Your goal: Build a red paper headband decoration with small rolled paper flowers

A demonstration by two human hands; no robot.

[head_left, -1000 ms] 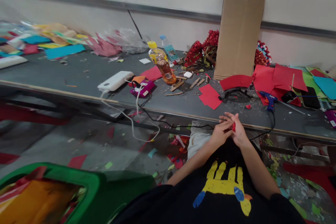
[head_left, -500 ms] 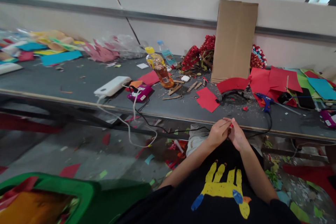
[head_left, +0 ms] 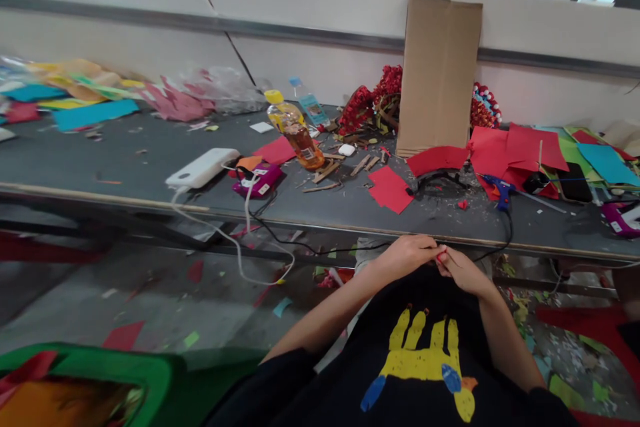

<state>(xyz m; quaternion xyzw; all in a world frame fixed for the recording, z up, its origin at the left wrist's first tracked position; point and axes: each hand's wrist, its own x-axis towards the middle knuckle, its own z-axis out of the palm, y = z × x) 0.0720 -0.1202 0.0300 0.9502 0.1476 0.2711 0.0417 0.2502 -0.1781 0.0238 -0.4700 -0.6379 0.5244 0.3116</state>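
My left hand [head_left: 407, 255] and my right hand [head_left: 463, 269] meet just below the front edge of the grey worktable [head_left: 150, 153], in front of my black shirt. Both pinch a tiny red paper piece [head_left: 441, 257] between the fingertips; most of it is hidden by the fingers. On the table beyond the hands lie a red paper sheet [head_left: 389, 188] and a blue glue gun [head_left: 500, 188] with its black cord running over the edge.
A cardboard sheet [head_left: 440, 73] leans on the back partition beside red paper flower bunches [head_left: 367, 103]. A drink bottle [head_left: 293, 130], a white power bank [head_left: 203, 168], wood sticks and coloured paper stacks [head_left: 530, 150] litter the table. A green bin [head_left: 90, 383] stands at lower left.
My hands have drawn closer to my body and lower, still together on the red piece. The view has shifted slightly to the right.
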